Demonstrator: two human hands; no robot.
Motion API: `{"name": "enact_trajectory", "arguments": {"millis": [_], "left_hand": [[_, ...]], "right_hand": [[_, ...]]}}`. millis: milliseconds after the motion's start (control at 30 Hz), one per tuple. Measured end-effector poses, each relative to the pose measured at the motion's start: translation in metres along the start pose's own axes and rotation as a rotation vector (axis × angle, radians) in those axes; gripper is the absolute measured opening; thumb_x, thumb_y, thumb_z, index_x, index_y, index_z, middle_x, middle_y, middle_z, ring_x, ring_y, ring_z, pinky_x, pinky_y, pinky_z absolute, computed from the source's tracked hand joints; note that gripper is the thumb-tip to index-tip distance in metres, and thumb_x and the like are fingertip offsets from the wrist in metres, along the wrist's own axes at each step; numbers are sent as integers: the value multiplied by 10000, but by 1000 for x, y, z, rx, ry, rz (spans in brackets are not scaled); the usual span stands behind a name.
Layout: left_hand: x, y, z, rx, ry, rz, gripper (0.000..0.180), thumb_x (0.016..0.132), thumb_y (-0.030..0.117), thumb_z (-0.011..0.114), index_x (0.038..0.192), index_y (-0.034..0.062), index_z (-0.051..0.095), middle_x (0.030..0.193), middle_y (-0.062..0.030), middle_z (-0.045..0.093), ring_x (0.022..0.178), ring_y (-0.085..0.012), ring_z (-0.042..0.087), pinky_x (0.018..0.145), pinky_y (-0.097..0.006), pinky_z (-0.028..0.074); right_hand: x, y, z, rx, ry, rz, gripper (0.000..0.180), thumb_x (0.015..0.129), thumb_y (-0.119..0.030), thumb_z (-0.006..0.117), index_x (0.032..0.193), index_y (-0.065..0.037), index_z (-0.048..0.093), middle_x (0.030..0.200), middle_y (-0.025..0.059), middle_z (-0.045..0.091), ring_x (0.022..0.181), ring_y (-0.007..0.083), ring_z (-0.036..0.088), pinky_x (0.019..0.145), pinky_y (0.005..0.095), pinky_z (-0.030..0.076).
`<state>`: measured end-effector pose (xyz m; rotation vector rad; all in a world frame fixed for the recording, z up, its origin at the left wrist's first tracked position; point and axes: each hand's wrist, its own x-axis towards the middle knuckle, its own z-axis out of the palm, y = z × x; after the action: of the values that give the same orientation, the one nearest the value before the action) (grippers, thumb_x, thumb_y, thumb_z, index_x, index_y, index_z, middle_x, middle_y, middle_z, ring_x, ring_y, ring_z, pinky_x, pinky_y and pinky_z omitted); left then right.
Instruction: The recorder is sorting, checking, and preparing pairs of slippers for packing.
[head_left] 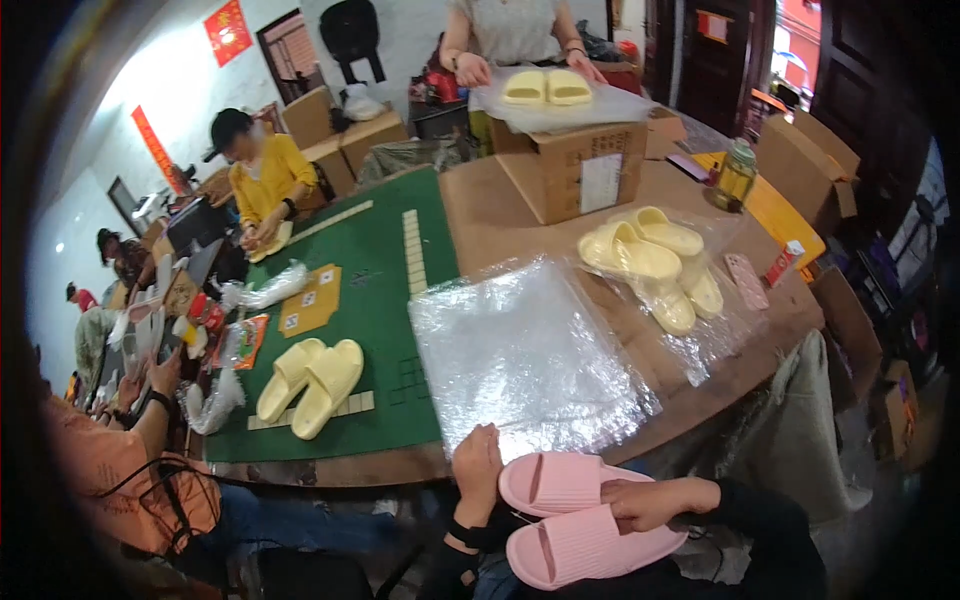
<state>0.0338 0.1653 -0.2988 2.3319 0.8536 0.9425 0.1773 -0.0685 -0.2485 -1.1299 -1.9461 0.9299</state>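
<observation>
A pair of pink slide slippers (575,550) with ribbed straps is at the table's near edge, over my lap. My right hand (645,502) lies across the pair with its fingers curled between the two slippers. My left hand (477,462) is closed just left of their toes, at the lower edge of a stack of clear plastic bags (515,350). What it pinches, if anything, is hidden. On the green mat to the left rests a pair of pale yellow slippers (328,390). More yellow slippers (640,255) are on clear plastic to the right.
Across the table a person holds plastic under yellow slippers (547,87) atop a cardboard box (585,165). A jar (735,175) and a pink phone (745,280) stand on the right. Another person, in yellow (268,190), works at the far left; an orange-shirted person (130,470) sits nearer.
</observation>
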Motion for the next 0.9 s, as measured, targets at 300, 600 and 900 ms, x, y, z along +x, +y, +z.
{"name": "enact_trajectory", "arguments": {"millis": [300, 600, 900], "left_hand": [[-6, 14, -9, -237, -2, -94, 123, 908, 110, 589, 961, 11, 640, 915, -166, 691, 837, -324, 670, 737, -386, 516], [-2, 20, -18, -489, 55, -237, 136, 910, 38, 572, 1009, -18, 647, 931, -152, 704, 871, -218, 691, 782, -304, 519], [0, 35, -23, -182, 106, 101, 166, 837, 28, 624, 988, 42, 692, 1118, -161, 651, 1115, -365, 581, 962, -447, 442]], "right_hand": [[-1, -13, -25, -35, 87, 122, 339, 804, -71, 584, 1136, -8, 564, 1038, 188, 581, 1017, 377, 518, 927, 434, 394], [16, -18, -36, -44, 63, 108, 341, 764, -33, 570, 1103, 9, 571, 1050, 207, 576, 1016, 383, 519, 908, 430, 403], [-1, 12, -50, -396, 132, 479, 414, 694, -88, 573, 1100, -11, 592, 1036, 190, 589, 1032, 370, 534, 877, 421, 421]]}}
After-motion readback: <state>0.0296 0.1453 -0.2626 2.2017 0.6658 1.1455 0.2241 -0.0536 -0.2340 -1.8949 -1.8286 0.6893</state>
